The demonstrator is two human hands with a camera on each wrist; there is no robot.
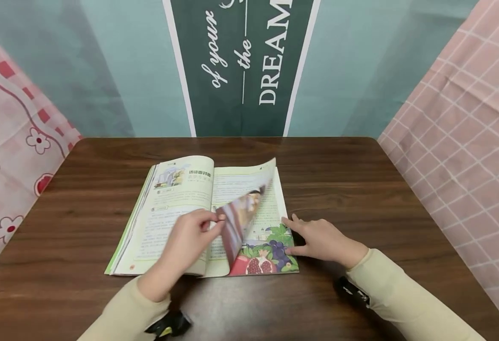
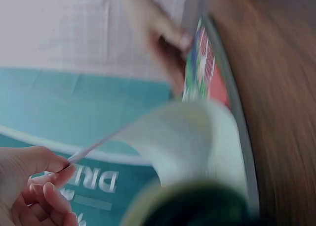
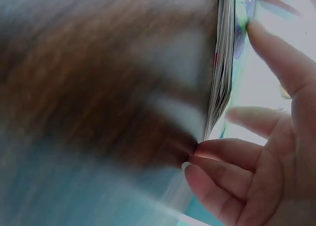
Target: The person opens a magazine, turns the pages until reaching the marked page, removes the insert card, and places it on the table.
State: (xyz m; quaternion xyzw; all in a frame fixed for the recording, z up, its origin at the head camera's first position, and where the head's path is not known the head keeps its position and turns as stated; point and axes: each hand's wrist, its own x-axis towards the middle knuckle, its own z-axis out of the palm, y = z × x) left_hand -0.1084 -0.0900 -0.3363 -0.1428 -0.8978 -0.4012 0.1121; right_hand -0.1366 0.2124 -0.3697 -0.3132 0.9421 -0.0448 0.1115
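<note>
An open magazine (image 1: 170, 227) lies on the table, its thicker stack of pages on the left. My left hand (image 1: 194, 234) pinches the edge of one page (image 1: 241, 215) between thumb and forefinger. That page is lifted and curls over the right half; in the left wrist view the raised page (image 2: 180, 137) bends up toward the pinching fingers (image 2: 47, 161). Fruit pictures (image 1: 266, 260) show on the right half beneath it. My right hand (image 1: 319, 239) has its fingers spread, thumb and fingertips touching the magazine's right edge. The right wrist view shows the edges of the stacked pages (image 3: 223, 72) beside its fingers.
The dark wooden table (image 1: 360, 189) extends around the magazine on all sides. Behind it hangs a teal cloth (image 1: 147, 71) with a dark lettered panel (image 1: 241, 113). Patterned pink cloths stand along the left and right sides. Each wrist carries a black strap (image 1: 351, 290).
</note>
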